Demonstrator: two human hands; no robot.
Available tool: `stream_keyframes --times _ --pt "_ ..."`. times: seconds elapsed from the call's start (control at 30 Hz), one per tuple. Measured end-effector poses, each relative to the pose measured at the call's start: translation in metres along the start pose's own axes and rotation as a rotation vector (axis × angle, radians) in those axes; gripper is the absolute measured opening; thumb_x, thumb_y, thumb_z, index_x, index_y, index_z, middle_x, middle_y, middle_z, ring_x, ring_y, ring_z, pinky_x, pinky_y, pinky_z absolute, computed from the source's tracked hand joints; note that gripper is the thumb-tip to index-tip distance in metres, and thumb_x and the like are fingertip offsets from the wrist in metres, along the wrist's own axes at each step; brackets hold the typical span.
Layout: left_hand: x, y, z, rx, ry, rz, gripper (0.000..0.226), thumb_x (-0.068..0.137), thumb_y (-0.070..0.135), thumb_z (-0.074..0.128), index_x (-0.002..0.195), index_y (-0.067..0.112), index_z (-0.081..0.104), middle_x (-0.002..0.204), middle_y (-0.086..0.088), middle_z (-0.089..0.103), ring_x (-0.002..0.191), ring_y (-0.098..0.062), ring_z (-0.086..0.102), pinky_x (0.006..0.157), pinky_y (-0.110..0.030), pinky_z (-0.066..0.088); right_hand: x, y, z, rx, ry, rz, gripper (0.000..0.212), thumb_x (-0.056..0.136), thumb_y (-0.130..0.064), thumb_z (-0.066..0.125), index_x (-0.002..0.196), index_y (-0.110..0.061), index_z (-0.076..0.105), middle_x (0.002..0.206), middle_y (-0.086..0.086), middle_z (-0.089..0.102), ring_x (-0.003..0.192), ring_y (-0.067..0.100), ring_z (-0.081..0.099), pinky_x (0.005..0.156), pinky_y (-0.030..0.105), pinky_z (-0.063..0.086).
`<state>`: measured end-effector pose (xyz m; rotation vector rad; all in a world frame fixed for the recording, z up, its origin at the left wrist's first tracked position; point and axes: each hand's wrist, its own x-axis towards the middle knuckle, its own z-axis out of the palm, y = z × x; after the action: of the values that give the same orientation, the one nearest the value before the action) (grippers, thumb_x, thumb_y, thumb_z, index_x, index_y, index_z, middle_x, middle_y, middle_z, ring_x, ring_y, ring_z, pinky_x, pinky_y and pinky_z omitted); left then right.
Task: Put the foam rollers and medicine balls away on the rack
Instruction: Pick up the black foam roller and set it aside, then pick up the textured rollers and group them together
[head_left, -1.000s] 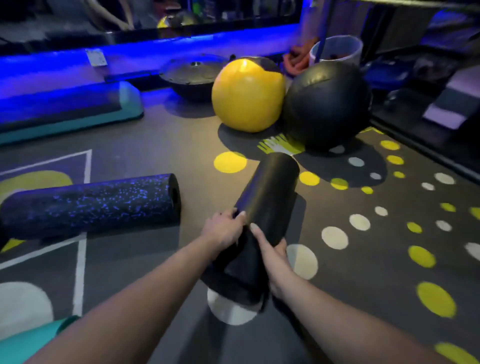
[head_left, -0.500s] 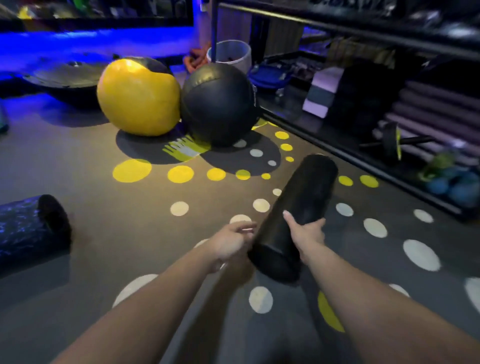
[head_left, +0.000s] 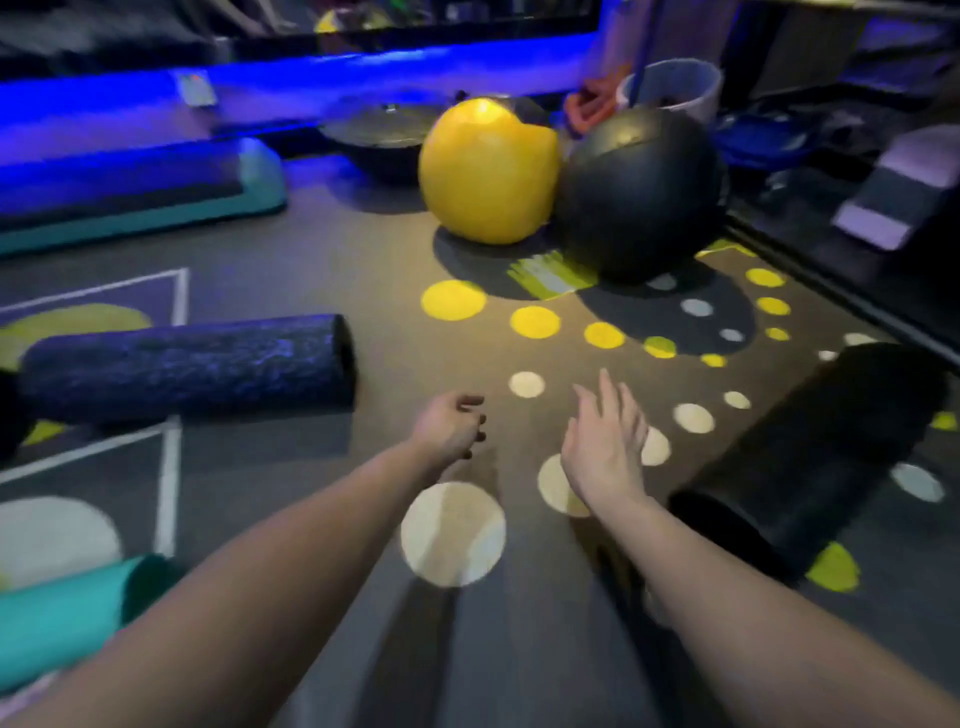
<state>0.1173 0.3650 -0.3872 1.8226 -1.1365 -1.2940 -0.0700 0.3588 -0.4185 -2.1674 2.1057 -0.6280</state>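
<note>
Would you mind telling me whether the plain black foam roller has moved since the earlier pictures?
Yes. The plain black foam roller, earlier held in both hands, now lies free on the spotted floor, further right of the black medicine ball, toward the rack side.

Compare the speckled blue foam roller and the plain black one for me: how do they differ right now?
The speckled blue foam roller lies crosswise on the left; the plain black foam roller lies on the right, angled toward the rack side. The blue one has a mottled surface, the black one is uniformly dark. The blue one sits nearer the left hand, the black one nearer the right hand. Both are cylinders on the floor, and neither is held.
</note>
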Motion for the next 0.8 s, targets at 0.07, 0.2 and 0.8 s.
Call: stream_keyframes --times 0.07,0.2,0.8 --pt "-0.014 -0.026 -0.059 0.102 0.168 -0.049 0.030 0.096 0.009 0.048 0.117 0.016 0.067 0.118 -0.013 0.071 0.095 -0.024 0.066 0.077 -0.033 0.054 -0.014 -0.058 0.026 0.072 -0.189 -0.149 0.046 0.094 -0.016 0.057 0.140 -0.015 0.055 0.160 0.011 0.034 0.146 0.033 0.031 0.116 0.049 0.027" --pt "-0.082 -0.097 -0.176 0.398 0.467 -0.206 0.026 0.092 0.017 0.054 0.112 0.017 0.071 0.118 -0.008 0.072 0.109 -0.028 0.066 0.094 -0.033 0.053 -0.067 -0.171 0.065 0.192 -0.471 -0.432 0.042 0.096 -0.019 0.054 0.138 -0.017 0.056 0.147 0.010 0.049 0.135 0.032 0.041 0.110 0.044 0.035" --pt "-0.265 -0.238 -0.154 1.230 -0.173 -0.385 0.129 0.057 0.103 0.035 0.149 0.013 0.042 0.156 -0.019 0.040 0.154 -0.034 0.014 0.119 -0.064 -0.006 -0.188 -0.237 0.082 0.325 -1.604 0.015 0.101 0.080 -0.087 0.043 0.129 0.001 0.052 0.108 0.028 0.070 0.083 0.042 0.075 0.068 0.061 0.060"
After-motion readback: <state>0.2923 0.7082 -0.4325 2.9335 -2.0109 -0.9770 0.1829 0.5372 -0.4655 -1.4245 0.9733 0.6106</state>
